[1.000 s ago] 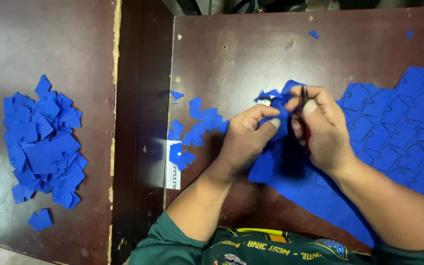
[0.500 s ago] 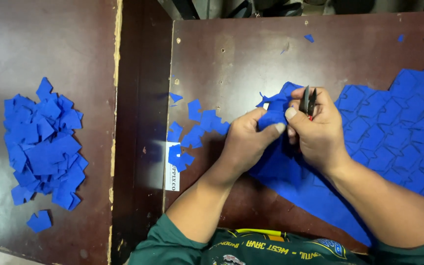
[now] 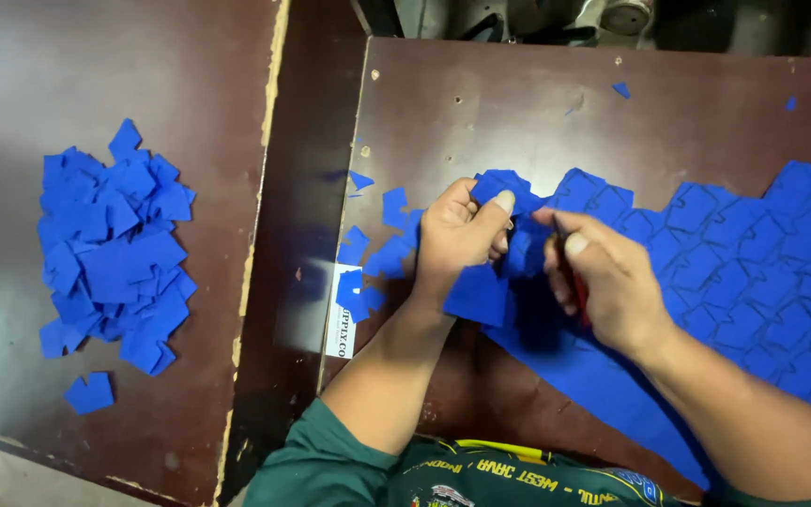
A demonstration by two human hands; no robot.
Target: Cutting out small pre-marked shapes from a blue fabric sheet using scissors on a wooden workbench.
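Left hand (image 3: 457, 239) pinches the edge of the blue sheet (image 3: 743, 272), thumb and fingers clamped on it. Right hand (image 3: 607, 282) is closed on a small red-handled cutter (image 3: 576, 286), blades hidden, just right of the pinch. Pile of cut blue pieces (image 3: 110, 253) sits well left, smaller scatter (image 3: 373, 258) beside the wrist. Most of the scored sheet is still uncut.

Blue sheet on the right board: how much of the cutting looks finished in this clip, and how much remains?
Done: a pile of cut blue pieces lies on the left board, with a few loose pieces by the left hand. In hand: the left hand pinches the edge of the blue sheet while the right hand works a small red-handled tool there. Left: most of the sheet, marked with joined shapes, is uncut.
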